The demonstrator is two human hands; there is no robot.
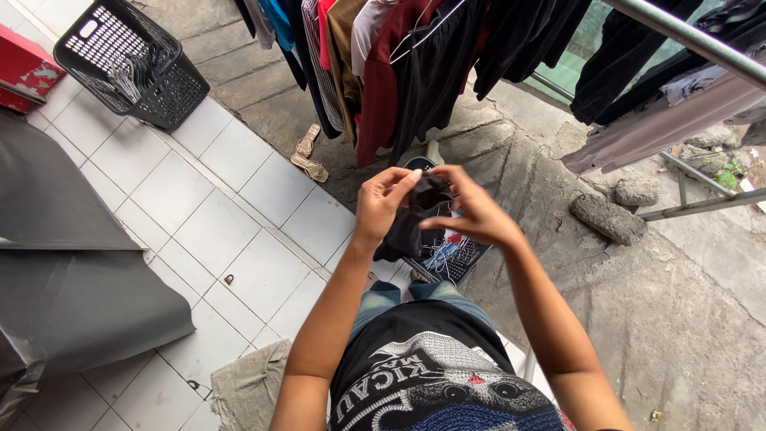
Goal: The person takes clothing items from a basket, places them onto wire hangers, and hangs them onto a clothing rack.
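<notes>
Both hands meet in front of the person's chest, above a dark plastic laundry basket [456,259] that stands on the ground at the person's feet. The left hand [381,203] has its grip closed on a small piece of dark, limp cloth [415,219], thumb and fingers pinching the upper edge while the rest of the fabric hangs down toward the basket. The right hand [471,211] also grips the same cloth from the other side, fingers curled over its top.

Inside the basket, below the cloth, lie a few light-coloured hangers and a bit of red. Beyond the basket, a row of dark, maroon, brown and striped garments [399,72] hangs from a line. Further from the basket, to the left of the view, a pair of tan sandals [308,153] lies at the edge of the white tiled floor [199,223], and a second black slatted basket holding wire hangers [132,68] stands on those tiles.
</notes>
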